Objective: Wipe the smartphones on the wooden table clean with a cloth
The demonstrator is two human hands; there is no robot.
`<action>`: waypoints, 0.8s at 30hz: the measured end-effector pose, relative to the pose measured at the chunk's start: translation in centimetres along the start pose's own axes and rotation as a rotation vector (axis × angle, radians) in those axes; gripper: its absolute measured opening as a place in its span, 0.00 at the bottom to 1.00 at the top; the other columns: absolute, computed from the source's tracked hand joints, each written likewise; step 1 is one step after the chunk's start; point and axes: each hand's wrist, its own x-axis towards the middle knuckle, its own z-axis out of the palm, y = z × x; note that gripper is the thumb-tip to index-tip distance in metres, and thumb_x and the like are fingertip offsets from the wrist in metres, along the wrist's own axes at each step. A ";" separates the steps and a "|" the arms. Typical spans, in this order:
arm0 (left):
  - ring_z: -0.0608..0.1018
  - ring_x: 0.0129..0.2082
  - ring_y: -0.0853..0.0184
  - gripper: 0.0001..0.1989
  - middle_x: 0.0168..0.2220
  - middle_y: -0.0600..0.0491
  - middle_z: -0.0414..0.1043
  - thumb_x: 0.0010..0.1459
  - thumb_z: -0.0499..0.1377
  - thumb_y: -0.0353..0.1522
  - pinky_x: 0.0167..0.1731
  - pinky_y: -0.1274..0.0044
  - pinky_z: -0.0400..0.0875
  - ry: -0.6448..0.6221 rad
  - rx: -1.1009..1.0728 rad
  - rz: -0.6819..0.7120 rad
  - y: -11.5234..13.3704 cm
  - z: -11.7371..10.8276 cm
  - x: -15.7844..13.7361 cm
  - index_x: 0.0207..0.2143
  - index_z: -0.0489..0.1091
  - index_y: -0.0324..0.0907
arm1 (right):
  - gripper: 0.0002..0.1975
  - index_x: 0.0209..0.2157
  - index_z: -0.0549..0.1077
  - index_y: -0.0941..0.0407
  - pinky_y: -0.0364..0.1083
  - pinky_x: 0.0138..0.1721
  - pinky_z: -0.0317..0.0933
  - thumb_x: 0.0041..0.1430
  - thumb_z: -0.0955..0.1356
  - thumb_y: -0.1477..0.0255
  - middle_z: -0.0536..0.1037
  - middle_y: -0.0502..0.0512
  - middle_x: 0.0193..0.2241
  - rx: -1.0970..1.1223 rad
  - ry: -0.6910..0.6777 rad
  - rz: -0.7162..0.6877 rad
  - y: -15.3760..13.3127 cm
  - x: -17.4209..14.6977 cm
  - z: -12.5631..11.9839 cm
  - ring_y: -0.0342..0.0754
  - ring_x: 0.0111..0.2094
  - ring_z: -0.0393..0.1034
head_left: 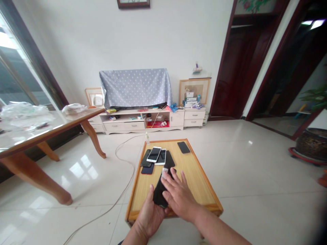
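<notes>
My left hand point(152, 216) is closed around the lower end of a black smartphone point(159, 196), held tilted above the near part of a small wooden table point(196, 183). My right hand point(181, 195) lies over the phone, its fingertips on a small white wipe point(165, 172) against the phone's upper part. Some of the phone is hidden under the right fingers. Beyond the hands, a white phone point(154, 154) rests across other phones, among them a second white one point(161, 158), a black one point(170, 159) and a dark blue one point(147, 169).
Another black phone point(183, 147) lies alone near the table's far right corner. A small clear bottle point(147, 139) stands by the far left corner. A cable point(122, 190) runs over the floor at left, near a larger table point(68, 127). A low cabinet point(122, 126) lines the wall.
</notes>
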 end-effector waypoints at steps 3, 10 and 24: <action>0.77 0.50 0.60 0.29 0.50 0.46 0.75 0.64 0.51 0.50 0.51 0.69 0.68 -0.005 -0.043 -0.015 0.8 0.1 -0.1 0.61 0.62 0.45 | 0.28 0.68 0.49 0.47 0.71 0.65 0.37 0.71 0.57 0.59 0.50 0.48 0.68 0.050 -0.060 -0.152 -2.0 -1.2 0.4 0.58 0.70 0.36; 0.79 0.33 0.66 0.28 0.44 0.47 0.77 0.64 0.52 0.49 0.28 0.78 0.68 -0.006 0.003 0.051 0.6 0.3 -0.1 0.60 0.64 0.44 | 0.25 0.67 0.54 0.49 0.75 0.63 0.35 0.72 0.56 0.62 0.51 0.52 0.68 -0.028 0.060 0.091 1.4 0.4 0.1 0.62 0.70 0.33; 0.80 0.38 0.65 0.24 0.47 0.46 0.77 0.65 0.53 0.44 0.40 0.73 0.72 0.000 -0.056 0.070 0.9 0.3 -0.1 0.58 0.66 0.42 | 0.25 0.67 0.55 0.50 0.75 0.63 0.35 0.72 0.56 0.61 0.53 0.54 0.68 -0.012 0.058 0.093 0.8 0.6 0.0 0.63 0.70 0.32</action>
